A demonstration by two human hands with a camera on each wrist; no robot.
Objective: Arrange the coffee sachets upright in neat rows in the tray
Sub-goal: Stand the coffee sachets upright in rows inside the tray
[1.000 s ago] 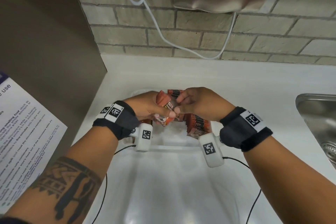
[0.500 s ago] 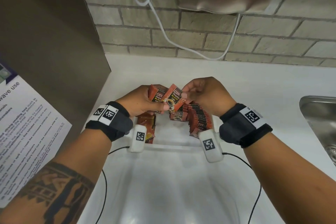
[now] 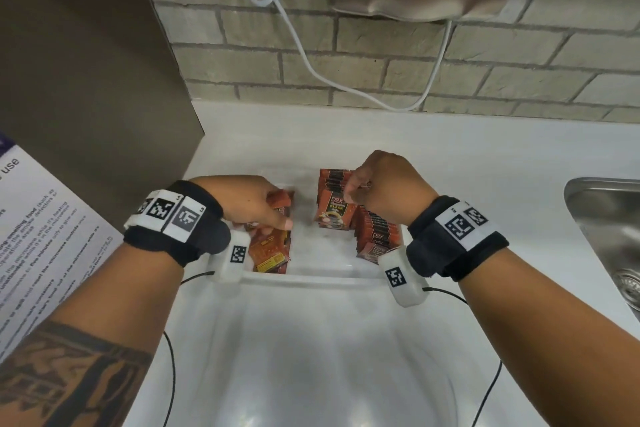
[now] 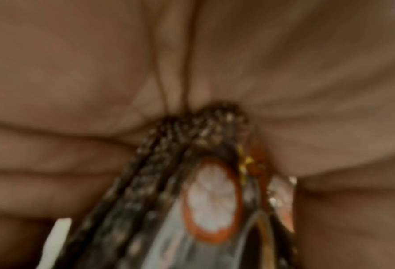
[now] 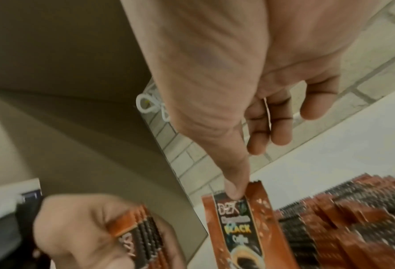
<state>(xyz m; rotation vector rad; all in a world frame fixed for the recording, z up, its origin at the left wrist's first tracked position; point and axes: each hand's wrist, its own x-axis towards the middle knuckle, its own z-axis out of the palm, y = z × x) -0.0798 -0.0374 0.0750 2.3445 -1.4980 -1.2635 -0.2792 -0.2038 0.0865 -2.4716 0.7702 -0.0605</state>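
Note:
A clear plastic tray [image 3: 311,278] sits on the white counter. Along its right side stands a row of red-and-black coffee sachets [image 3: 378,234] [image 5: 343,218]. My right hand [image 3: 349,188] pinches the top edge of one upright sachet [image 3: 333,211] [image 5: 240,229] at the left of that row, thumb on its front. My left hand [image 3: 277,215] [image 5: 76,227] grips a small bundle of sachets [image 3: 283,199] [image 5: 136,225] [image 4: 191,182] over the tray's left side. Loose sachets [image 3: 270,250] lie flat below that hand, partly hidden by it.
A steel sink [image 3: 606,218] is at the right edge. A brown cabinet panel [image 3: 86,62] with a printed notice [image 3: 34,236] closes the left side. A white cable [image 3: 301,55] hangs on the brick wall behind. Thin black wires trail from both wristbands.
The hands were together above the tray, both on sachets. They have parted: the left went down and left with the bundle, the right carried one sachet to the right-hand row.

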